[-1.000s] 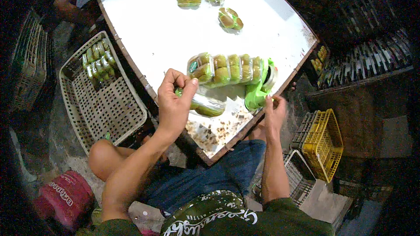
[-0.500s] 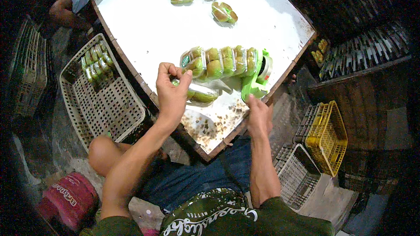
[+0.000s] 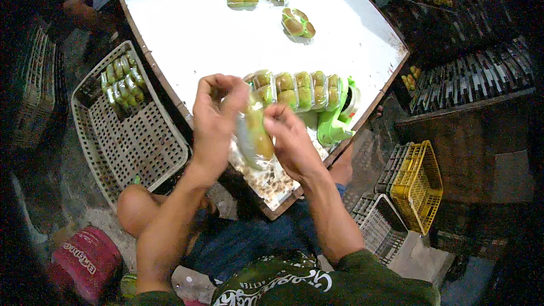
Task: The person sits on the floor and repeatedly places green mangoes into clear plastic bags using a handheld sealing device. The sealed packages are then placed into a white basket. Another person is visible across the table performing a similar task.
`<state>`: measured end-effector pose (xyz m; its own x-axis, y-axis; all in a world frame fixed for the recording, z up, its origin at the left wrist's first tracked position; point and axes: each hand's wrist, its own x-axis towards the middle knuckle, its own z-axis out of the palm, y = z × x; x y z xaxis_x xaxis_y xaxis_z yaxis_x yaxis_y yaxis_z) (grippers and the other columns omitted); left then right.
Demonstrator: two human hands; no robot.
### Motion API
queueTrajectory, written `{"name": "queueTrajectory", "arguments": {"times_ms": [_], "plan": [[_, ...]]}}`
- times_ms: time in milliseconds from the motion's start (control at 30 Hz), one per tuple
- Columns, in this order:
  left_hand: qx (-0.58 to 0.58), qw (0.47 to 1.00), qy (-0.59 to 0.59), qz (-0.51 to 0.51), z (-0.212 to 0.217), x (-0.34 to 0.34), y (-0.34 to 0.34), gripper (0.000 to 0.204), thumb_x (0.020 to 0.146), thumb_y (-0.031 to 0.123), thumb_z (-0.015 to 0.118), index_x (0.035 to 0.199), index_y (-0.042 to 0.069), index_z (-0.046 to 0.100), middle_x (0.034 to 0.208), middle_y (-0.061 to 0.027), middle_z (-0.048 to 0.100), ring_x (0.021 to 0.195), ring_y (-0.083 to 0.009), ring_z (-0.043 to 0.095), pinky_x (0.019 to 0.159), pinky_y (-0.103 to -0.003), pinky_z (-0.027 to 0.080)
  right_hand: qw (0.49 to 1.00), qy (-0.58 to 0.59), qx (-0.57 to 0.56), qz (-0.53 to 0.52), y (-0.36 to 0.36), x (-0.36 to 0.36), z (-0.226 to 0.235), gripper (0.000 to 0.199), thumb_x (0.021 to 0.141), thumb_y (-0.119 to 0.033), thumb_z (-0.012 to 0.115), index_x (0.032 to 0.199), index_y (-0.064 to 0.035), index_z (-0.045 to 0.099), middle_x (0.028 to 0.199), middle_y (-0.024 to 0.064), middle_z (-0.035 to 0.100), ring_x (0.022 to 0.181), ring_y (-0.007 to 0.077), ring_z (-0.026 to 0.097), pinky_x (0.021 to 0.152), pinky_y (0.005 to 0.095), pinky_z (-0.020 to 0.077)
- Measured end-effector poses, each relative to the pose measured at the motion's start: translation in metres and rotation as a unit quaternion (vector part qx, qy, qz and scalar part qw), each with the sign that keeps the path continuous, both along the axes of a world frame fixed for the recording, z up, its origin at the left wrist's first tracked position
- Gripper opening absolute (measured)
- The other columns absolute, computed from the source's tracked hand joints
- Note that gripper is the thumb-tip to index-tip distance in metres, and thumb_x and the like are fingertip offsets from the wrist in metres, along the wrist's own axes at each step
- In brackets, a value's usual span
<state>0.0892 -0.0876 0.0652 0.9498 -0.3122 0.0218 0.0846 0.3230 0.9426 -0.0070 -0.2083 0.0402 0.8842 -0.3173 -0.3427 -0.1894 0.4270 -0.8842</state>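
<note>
A clear plastic bag of greenish-brown bread buns (image 3: pixel 259 136) hangs between my hands over the table's near corner, smeared by motion. My left hand (image 3: pixel 212 124) is closed at the bag's upper left side, fingers blurred. On its right side, my right hand (image 3: pixel 294 144) pinches the plastic with thumb and forefinger. Just beyond stands a row of bagged buns (image 3: pixel 303 90), packed side by side. The green tape dispenser (image 3: pixel 334 124) sits at the row's right end, touched by neither hand.
More bagged buns (image 3: pixel 297 24) lie farther back on the white table (image 3: pixel 181 39). A pale plastic crate (image 3: pixel 139 130) at left holds several packs. Yellow (image 3: pixel 418 190) and grey crates (image 3: pixel 377 229) stand at right. A person's arm (image 3: pixel 88 8) shows at the far left.
My right hand has left the tape dispenser and moved left onto the bag. The bag has turned from lying flat to hanging upright between both hands.
</note>
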Motion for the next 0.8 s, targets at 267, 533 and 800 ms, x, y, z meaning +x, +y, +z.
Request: {"name": "queueTrajectory", "arguments": {"times_ms": [267, 533, 800], "plan": [[0.315, 0.934, -0.034, -0.162, -0.05, 0.065, 0.006, 0.069, 0.082, 0.033, 0.076, 0.131, -0.008, 0.049, 0.117, -0.0196, 0.063, 0.111, -0.0274, 0.061, 0.096, -0.038, 0.049, 0.806, 0.033, -0.583, -0.095, -0.171, 0.13, -0.015, 0.036, 0.086, -0.028, 0.066, 0.107, 0.001, 0.071, 0.116, 0.0177, 0.064, 0.106, 0.0269, 0.061, 0.092, 0.0375, 0.0461], [0.334, 0.937, -0.082, -0.063, -0.041, 0.071, 0.003, 0.078, 0.081, 0.036, 0.076, 0.136, -0.008, 0.042, 0.133, -0.0308, 0.051, 0.119, -0.0376, 0.055, 0.101, -0.044, 0.044, 0.927, 0.13, -0.345, -0.074, -0.201, 0.186, -0.029, 0.038, 0.09, -0.035, 0.063, 0.107, -0.0013, 0.071, 0.125, 0.0258, 0.059, 0.123, 0.0357, 0.05, 0.097, 0.0483, 0.0397], [0.267, 0.936, -0.223, -0.049, -0.004, 0.052, 0.01, 0.054, 0.084, 0.019, 0.073, 0.129, -0.002, 0.052, 0.114, -0.0174, 0.064, 0.107, -0.0271, 0.061, 0.096, -0.037, 0.046, 0.737, -0.224, -0.614, -0.171, -0.007, 0.053, 0.072, 0.053, 0.09, -0.021, 0.064, 0.135, 0.0029, 0.048, 0.138, 0.0236, 0.048, 0.132, 0.0368, 0.042, 0.111, 0.0446, 0.029]]}}
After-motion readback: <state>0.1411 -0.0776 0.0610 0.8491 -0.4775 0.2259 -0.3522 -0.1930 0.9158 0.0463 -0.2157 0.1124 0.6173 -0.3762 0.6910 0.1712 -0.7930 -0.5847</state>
